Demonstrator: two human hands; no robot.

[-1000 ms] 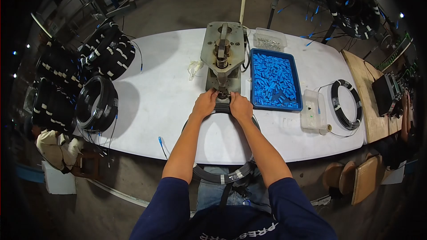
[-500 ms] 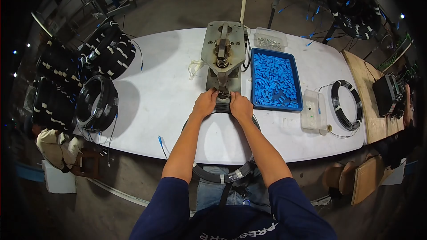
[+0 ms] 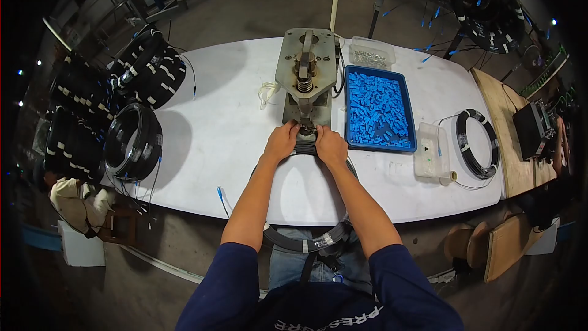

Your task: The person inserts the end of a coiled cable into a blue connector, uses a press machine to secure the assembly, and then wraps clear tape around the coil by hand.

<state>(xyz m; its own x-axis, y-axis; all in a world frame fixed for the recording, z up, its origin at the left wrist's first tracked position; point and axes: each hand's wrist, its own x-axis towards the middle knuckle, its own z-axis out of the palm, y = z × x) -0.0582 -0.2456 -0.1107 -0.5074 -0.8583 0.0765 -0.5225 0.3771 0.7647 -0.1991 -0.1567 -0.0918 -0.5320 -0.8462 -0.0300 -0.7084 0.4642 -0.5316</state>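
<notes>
At the front of a metal bench press [image 3: 306, 61], my left hand [image 3: 282, 141] and my right hand [image 3: 331, 146] are closed, fingertips pinched together on either side of its lower jaw. What they pinch is too small and covered to make out. Directly under both hands runs a coil of black cable [image 3: 315, 244], which hangs over the table's front edge toward my lap. A loose end of cable with a blue connector [image 3: 220, 194] sticks out left of my forearm.
On the white table [image 3: 226, 141], a blue tray [image 3: 348, 138] of blue connector parts stands right of the press, with clear plastic boxes [image 3: 429, 168] around it. Black cable coils [image 3: 133, 141] stack at left; another coil [image 3: 467, 160] lies right. A person's hand [image 3: 558, 141] shows at far right.
My hands stay at the press jaw with almost no movement. The view has shifted very slightly, and the hand at far right has moved a little.
</notes>
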